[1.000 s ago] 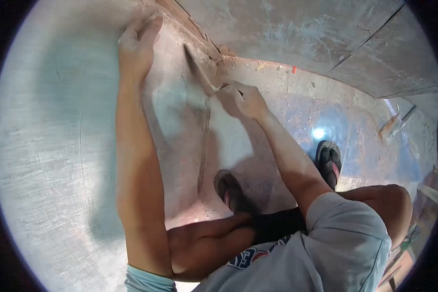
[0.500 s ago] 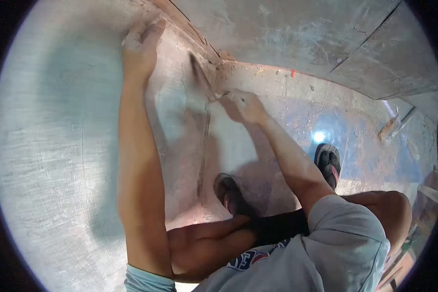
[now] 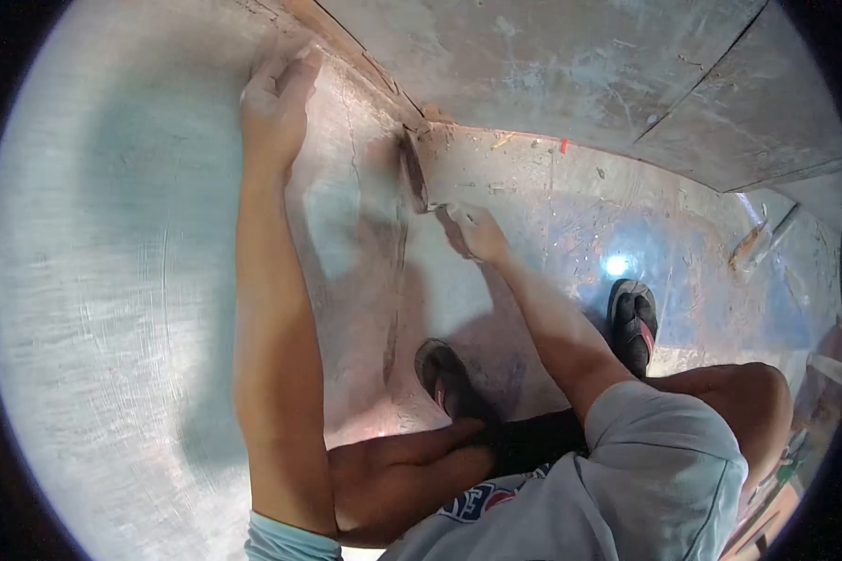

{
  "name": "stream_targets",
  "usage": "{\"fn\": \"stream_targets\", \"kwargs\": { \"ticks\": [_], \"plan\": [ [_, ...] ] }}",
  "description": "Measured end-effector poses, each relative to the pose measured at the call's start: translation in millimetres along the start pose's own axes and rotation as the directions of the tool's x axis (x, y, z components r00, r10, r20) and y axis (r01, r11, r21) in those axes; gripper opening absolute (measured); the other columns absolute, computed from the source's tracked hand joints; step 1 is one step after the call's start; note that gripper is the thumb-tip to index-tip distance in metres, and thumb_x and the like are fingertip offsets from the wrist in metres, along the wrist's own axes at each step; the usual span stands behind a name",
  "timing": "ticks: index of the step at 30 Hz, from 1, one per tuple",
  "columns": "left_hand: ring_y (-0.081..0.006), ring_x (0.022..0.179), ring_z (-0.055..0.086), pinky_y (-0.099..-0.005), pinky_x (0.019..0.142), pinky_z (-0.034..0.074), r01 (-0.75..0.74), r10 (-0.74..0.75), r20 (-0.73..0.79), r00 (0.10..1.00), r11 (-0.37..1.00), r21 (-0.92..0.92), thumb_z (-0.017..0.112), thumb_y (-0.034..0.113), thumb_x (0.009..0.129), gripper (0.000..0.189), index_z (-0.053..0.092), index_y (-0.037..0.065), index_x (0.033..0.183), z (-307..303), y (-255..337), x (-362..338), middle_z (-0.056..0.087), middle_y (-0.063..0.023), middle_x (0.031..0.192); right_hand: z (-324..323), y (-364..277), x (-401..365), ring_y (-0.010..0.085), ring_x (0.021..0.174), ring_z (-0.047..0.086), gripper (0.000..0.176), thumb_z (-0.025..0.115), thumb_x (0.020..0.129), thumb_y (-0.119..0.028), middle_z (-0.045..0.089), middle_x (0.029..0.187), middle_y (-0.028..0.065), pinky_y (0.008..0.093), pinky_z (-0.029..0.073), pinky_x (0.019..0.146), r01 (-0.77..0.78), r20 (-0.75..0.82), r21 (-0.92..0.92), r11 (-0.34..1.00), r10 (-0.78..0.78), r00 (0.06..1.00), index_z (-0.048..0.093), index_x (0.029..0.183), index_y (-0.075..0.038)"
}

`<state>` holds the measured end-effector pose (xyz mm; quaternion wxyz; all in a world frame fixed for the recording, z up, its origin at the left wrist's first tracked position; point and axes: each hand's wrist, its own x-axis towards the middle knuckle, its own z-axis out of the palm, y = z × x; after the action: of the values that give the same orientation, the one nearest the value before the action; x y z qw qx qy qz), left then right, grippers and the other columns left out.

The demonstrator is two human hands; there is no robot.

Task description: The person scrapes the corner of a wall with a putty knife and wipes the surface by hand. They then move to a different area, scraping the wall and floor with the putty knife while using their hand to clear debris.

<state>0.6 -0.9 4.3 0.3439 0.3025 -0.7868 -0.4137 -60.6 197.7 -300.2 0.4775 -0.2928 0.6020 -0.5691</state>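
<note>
Pale and scuffed, a broad surface point(image 3: 94, 309) fills the left side, finely streaked. Nearest is the person's grey shirt point(image 3: 664, 458), then a bent leg point(image 3: 407, 477) and dark sandals point(image 3: 632, 323) on the floor point(image 3: 533, 224). Farther out, the right hand point(image 3: 475, 232) pinches the near end of a tool point(image 3: 413, 170); its dark blade points toward the corner, though contact is unclear. The left hand point(image 3: 279, 98) lies by the upper seam, thumb apart from the fingers; whether it grips anything cannot be told. Beyond, a brown strip point(image 3: 365, 63) borders a grey panel point(image 3: 580, 61), near a red scrap point(image 3: 564, 146).
</note>
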Motion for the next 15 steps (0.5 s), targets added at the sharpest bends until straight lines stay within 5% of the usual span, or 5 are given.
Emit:
{"fn": "stream_targets", "kwargs": {
  "ticks": [3,5,7,9,15],
  "plan": [
    [-0.0190,0.115,0.059,-0.0323,0.095,0.050,-0.022,0.022,-0.001,1.000,1.000,-0.022,0.070,0.027,0.094,0.047,0.063,-0.001,0.130,-6,-1,-3,0.052,-0.0107,0.145,10,-10,-13,0.0171,0.056,0.052,0.045,0.045,0.104,-0.045,0.054,0.059,0.0071,0.0370,0.044,0.058,0.194,-0.049,-0.007,0.981,-0.194,0.980,0.062,0.093,-0.004],
    [-0.0188,0.115,0.059,-0.0319,0.094,0.050,-0.015,0.015,-0.014,1.000,1.000,-0.022,0.070,0.028,0.094,0.048,0.062,-0.002,0.131,-7,2,-1,0.054,-0.0111,0.142,-2,-1,-8,0.0134,0.044,0.046,0.044,0.046,0.105,-0.043,0.055,0.058,0.0039,0.0316,0.038,0.044,-0.220,0.114,0.255,0.942,0.196,0.974,0.062,0.085,-0.006],
    [-0.0186,0.114,0.059,-0.0315,0.094,0.050,0.004,-0.004,-0.009,1.000,0.999,-0.035,0.071,0.028,0.093,0.050,0.062,-0.003,0.131,-3,-6,-2,0.056,-0.0114,0.139,1,-12,-14,0.0111,0.040,0.044,0.043,0.047,0.105,-0.042,0.053,0.055,0.0021,0.0292,0.034,0.039,-0.198,0.054,0.239,0.951,0.190,0.980,0.060,0.082,-0.008],
    [-0.0181,0.111,0.061,-0.0312,0.093,0.050,-0.137,0.137,0.001,0.991,0.989,0.048,0.071,0.030,0.093,0.054,0.060,-0.005,0.133,-6,-13,2,0.061,-0.0113,0.132,4,-33,-16,0.0109,0.041,0.046,0.044,0.047,0.105,-0.044,0.052,0.056,0.0024,0.0298,0.035,0.040,-0.118,0.031,0.206,0.972,0.114,0.993,0.062,0.085,-0.008],
    [-0.0202,0.114,0.059,-0.0319,0.095,0.049,0.038,-0.038,-0.013,0.999,0.999,0.030,0.071,0.034,0.092,0.059,0.058,-0.006,0.134,-3,0,-1,0.061,-0.0113,0.132,-1,-26,-13,0.0112,0.042,0.047,0.040,0.045,0.105,-0.037,0.053,0.057,0.0027,0.0304,0.035,0.038,-0.206,0.034,0.175,0.963,0.203,0.979,0.062,0.087,-0.006]
  ]
}}
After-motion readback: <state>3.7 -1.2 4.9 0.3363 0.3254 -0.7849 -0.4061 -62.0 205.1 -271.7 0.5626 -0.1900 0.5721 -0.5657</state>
